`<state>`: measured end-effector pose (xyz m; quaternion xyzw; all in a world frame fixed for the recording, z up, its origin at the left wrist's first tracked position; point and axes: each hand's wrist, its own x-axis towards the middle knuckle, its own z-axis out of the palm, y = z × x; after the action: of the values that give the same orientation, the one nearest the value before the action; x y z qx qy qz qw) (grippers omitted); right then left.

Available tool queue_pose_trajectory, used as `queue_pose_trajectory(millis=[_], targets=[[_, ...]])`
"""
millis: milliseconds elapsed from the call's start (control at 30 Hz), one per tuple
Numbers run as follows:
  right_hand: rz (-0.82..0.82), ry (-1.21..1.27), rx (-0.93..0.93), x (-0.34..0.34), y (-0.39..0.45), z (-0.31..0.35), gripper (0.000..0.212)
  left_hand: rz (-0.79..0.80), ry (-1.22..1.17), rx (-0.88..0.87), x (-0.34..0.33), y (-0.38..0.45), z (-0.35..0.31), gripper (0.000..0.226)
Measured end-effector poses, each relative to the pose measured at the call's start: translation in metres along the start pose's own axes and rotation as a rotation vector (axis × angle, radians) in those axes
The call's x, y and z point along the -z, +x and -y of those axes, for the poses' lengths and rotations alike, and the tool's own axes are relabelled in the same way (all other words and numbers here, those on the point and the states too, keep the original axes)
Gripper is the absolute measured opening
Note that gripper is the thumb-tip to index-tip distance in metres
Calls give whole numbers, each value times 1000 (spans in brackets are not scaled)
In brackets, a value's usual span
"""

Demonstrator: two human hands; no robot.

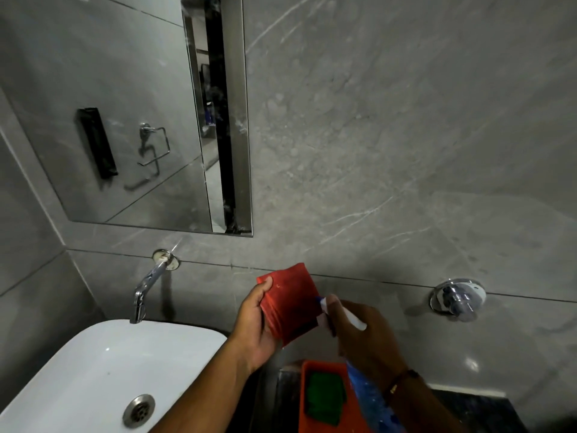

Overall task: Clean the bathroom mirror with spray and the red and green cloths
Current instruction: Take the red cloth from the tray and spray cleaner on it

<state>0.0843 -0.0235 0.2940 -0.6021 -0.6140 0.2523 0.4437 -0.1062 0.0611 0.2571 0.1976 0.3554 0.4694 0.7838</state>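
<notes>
Glossy white basin [93, 354], chrome tap [146, 282], red cloth [290, 304]

Folded red cloth [288, 304] held, green cloth [324, 398] in tray

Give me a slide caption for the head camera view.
Left hand holds red cloth; right hand aims spray bottle at it.

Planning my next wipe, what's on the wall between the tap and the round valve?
In the head view, the red cloth held up, between tap and valve.
</notes>
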Motion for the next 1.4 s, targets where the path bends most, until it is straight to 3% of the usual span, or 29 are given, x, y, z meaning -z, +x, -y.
queue_pose_trajectory(millis=[100, 233, 500, 567, 733, 867, 933, 1033, 1167, 1400], targets=[[-22, -84, 59, 8, 3, 3, 54, -11, 16, -12, -1, -3, 2, 41], [42, -137, 43, 7, -1, -1, 91, -5, 40, -30, -5, -7, 5, 44], [66, -122, 1, 16, -5, -22, 113, -40, -2, -33, -7, -5, 5, 40], [49, -180, 27, 19, -7, -29, 108, -30, -12, -37, -6, -4, 5, 41], [159, -223, 127, 5, -19, -28, 67, -43, 6, -33, -6, -2, 9, 43], [0, -75, 41, 8, -10, -20, 72, -31, 19, -1, -6, -1, 13, 45], [-52, -123, 65, 10, -6, -17, 85, -30, 33, 6, -5, -1, 14, 48], [-70, -164, 100, 7, -5, -15, 87, -31, 55, -7, -5, 0, 12, 47], [-15, -167, 126, -8, -11, -13, 65, -2, 60, 14, -2, 1, 10, 49], [-75, -138, 27, 7, -7, -26, 99, 21, 18, -26, 4, 4, 6, 41]])
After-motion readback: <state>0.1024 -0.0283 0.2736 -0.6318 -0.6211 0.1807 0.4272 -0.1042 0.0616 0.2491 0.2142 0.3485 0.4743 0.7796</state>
